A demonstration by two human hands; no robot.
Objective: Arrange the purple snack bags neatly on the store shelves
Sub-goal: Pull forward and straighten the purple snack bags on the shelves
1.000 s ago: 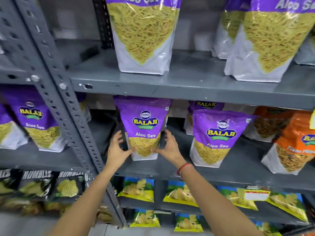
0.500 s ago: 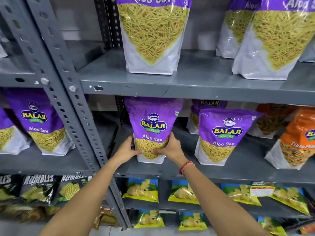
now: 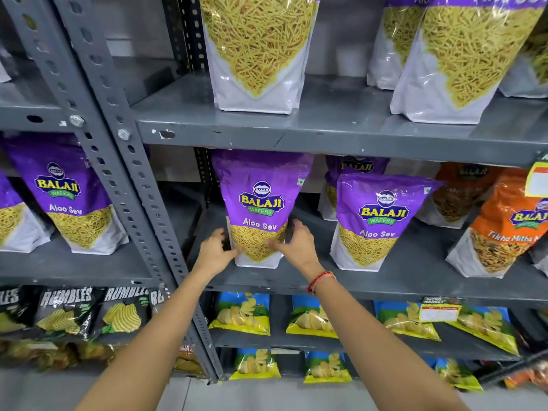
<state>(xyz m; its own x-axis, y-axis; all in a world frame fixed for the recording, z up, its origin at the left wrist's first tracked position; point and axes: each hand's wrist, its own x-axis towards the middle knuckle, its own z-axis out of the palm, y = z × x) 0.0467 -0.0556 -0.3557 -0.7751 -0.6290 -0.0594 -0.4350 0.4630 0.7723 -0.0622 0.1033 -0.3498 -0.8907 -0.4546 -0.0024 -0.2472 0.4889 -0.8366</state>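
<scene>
A purple Aloo Sev bag [image 3: 261,200] stands upright on the grey middle shelf [image 3: 385,284], near its left end. My left hand [image 3: 215,252] holds the bag's lower left side and my right hand [image 3: 296,246] holds its lower right side, thumbs across the front. A second purple bag [image 3: 376,221] stands to its right, with a third purple bag [image 3: 353,170] behind that one. More purple bags stand on the upper shelf [image 3: 326,134], among them a large bag [image 3: 258,51] straight above. Another purple bag [image 3: 69,194] stands in the left bay.
Orange snack bags [image 3: 504,223] stand at the right of the middle shelf. A perforated grey upright [image 3: 124,173] separates the two bays. Blue and yellow chip bags [image 3: 243,314] lie on the lower shelf, black chip bags [image 3: 68,310] at lower left.
Both hands went from spread open beside the bag to gripping its lower sides. The view has come closer to the shelf, and the bag stands straighter.
</scene>
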